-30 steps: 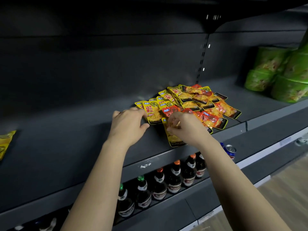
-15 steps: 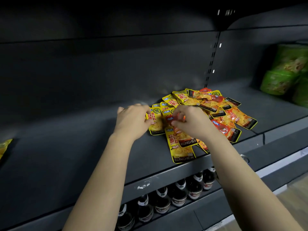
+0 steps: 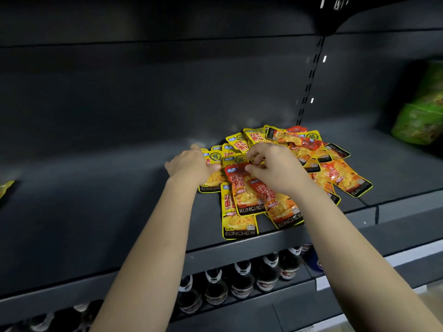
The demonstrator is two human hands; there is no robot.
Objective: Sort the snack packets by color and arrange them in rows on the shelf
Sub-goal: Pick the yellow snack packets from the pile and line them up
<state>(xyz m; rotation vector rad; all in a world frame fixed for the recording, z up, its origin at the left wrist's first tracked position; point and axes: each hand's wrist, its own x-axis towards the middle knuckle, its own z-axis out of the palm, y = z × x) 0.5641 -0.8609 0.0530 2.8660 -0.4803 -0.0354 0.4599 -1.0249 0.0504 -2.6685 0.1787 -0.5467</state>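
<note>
I am watching the pile of snack packets [image 3: 297,149] lying in a loose, overlapping heap on the dark shelf [image 3: 96,212]. They are glossy yellow and red pouches picturing noodles, each with a black band reading KONCHEW. At the pile's left edge the left hand [image 3: 191,166] is resting flat, fingers straight, on a yellow packet [image 3: 212,180]. Near the pile's front the right hand [image 3: 275,171] is curling its fingers and pinching the top edge of a red packet [image 3: 242,190]. Far left of the pile a stray yellow pouch [image 3: 6,190] is lying alone. Right of the pile, blurred green bags [image 3: 422,116] are sitting. Below the pile, dark bottles [image 3: 242,283] are standing in a row.
</note>
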